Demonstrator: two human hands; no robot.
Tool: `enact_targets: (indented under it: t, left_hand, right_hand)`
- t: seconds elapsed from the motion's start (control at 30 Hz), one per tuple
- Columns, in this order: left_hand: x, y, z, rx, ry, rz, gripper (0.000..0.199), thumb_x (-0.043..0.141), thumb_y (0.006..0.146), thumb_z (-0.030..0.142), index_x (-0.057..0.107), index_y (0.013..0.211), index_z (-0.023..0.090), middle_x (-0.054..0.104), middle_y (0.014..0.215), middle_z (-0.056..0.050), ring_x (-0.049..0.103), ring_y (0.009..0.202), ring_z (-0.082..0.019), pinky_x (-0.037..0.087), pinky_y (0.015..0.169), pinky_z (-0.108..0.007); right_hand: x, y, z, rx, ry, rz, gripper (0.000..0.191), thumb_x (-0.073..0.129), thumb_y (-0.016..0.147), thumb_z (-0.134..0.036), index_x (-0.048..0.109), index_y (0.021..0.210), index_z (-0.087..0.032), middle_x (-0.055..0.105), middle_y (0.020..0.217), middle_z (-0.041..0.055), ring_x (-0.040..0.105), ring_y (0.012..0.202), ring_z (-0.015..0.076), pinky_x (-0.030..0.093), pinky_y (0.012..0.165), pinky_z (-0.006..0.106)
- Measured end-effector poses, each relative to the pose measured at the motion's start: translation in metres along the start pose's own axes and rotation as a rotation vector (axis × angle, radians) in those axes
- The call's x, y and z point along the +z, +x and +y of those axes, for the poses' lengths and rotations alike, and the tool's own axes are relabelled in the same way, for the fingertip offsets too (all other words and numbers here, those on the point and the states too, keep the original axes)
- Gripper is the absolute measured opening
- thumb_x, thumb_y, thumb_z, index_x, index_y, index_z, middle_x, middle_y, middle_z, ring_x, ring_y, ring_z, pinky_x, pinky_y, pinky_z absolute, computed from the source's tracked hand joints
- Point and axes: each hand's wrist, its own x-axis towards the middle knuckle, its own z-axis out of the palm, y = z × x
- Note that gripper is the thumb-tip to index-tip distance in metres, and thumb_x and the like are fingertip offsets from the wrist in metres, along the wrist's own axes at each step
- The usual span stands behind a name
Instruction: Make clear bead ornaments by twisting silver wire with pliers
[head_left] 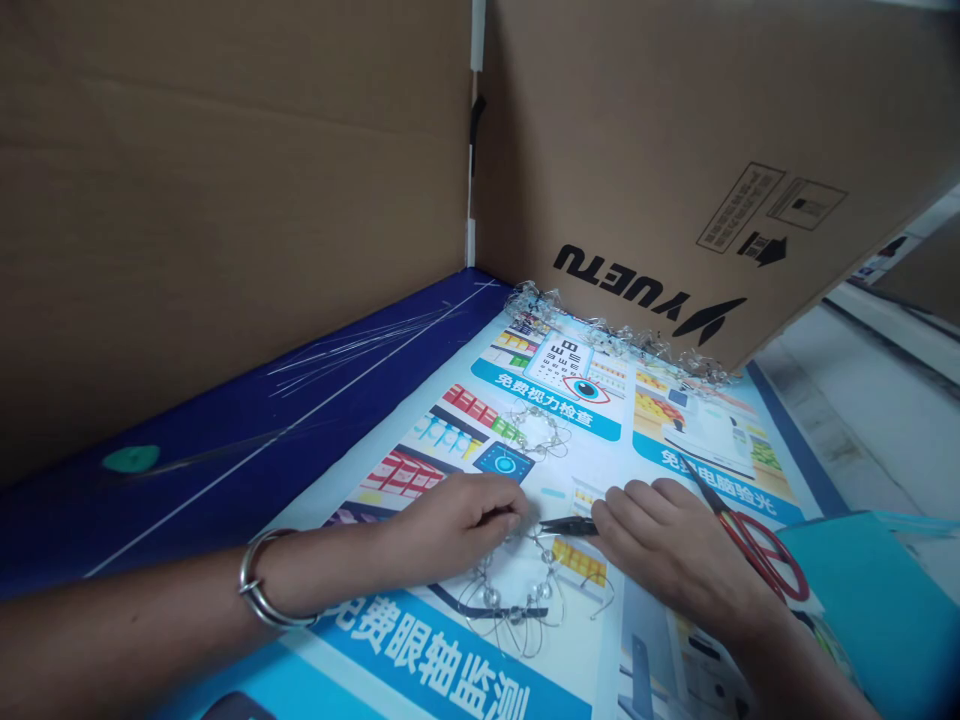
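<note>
A ring of clear beads on thin wire loops (516, 614) hangs or lies just below my hands, over the printed sheet. My left hand (480, 515) is closed in a pinch at the ring's upper edge; the exact piece between its fingers is hidden. My right hand (660, 540) is wrapped round a pair of pliers (568, 526), whose dark jaws point left toward my left fingertips and the wire. A loose wire end curls out to the right of the ring. Further back, a second beaded wire ring (537, 432) lies on the sheet.
Red-handled scissors (761, 550) lie right of my right hand, beside a turquoise item (870, 610). Cardboard walls (225, 180) stand left and behind. Several wire-and-bead pieces (615, 335) line the back wall's foot. Straight wires (352, 345) and a green piece (131, 459) lie at left.
</note>
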Motion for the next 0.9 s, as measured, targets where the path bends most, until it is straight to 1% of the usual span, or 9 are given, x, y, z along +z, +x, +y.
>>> enact_targets:
  t: [0.1,0.23,0.37,0.63,0.77,0.9]
  left_hand:
    - [0.000,-0.001,-0.001,0.010,0.000,-0.002,0.017,0.042,0.083,0.013,0.059,0.085,0.016,0.063,0.081,-0.002,0.057,0.075,-0.013,0.041,0.067,-0.023]
    - [-0.001,-0.001,0.000,-0.006,0.019,-0.014,0.018,0.042,0.084,0.014,0.059,0.085,0.017,0.063,0.081,-0.002,0.056,0.075,-0.013,0.041,0.067,-0.023]
    - [-0.001,0.000,0.000,-0.013,0.034,-0.017,0.018,0.042,0.084,0.014,0.060,0.085,0.016,0.063,0.082,-0.003,0.056,0.075,-0.014,0.041,0.067,-0.024]
    - [-0.001,0.001,-0.002,0.009,0.017,-0.029,0.017,0.043,0.085,0.015,0.060,0.086,0.016,0.063,0.083,-0.003,0.057,0.077,-0.014,0.042,0.069,-0.024]
    - [-0.001,0.001,-0.002,0.029,0.025,-0.027,0.013,0.047,0.085,0.018,0.059,0.085,0.017,0.063,0.082,-0.002,0.057,0.075,-0.014,0.042,0.069,-0.024]
    - [0.000,0.000,0.000,0.066,0.075,-0.028,0.011,0.049,0.085,0.020,0.060,0.087,0.018,0.063,0.084,-0.003,0.056,0.076,-0.015,0.041,0.068,-0.023]
  right_hand:
    - [-0.003,0.004,0.001,-0.029,0.002,-0.001,0.013,0.047,0.086,-0.016,0.054,0.097,-0.017,0.056,0.082,0.0046,0.046,0.076,0.0192,0.027,0.063,0.034]
    - [-0.003,0.004,0.000,-0.031,0.015,-0.010,0.015,0.046,0.086,-0.013,0.055,0.098,-0.017,0.056,0.083,0.0047,0.046,0.076,0.0189,0.029,0.064,0.034]
    - [-0.002,0.000,-0.002,-0.019,-0.003,0.007,0.018,0.045,0.085,-0.013,0.054,0.100,-0.016,0.056,0.087,0.0053,0.045,0.076,0.0195,0.029,0.065,0.035]
    - [-0.012,0.001,-0.006,-0.015,-0.040,0.033,0.019,0.045,0.082,-0.011,0.056,0.097,-0.016,0.057,0.084,0.0061,0.046,0.073,0.0197,0.029,0.063,0.035]
    - [-0.016,0.001,-0.007,-0.018,-0.012,0.086,0.020,0.044,0.081,-0.010,0.057,0.096,-0.015,0.059,0.085,0.0071,0.047,0.074,0.0200,0.030,0.064,0.035]
    - [-0.016,-0.002,-0.006,0.024,0.017,0.121,0.021,0.042,0.084,-0.010,0.057,0.098,-0.014,0.060,0.087,0.0070,0.048,0.077,0.0204,0.030,0.065,0.036]
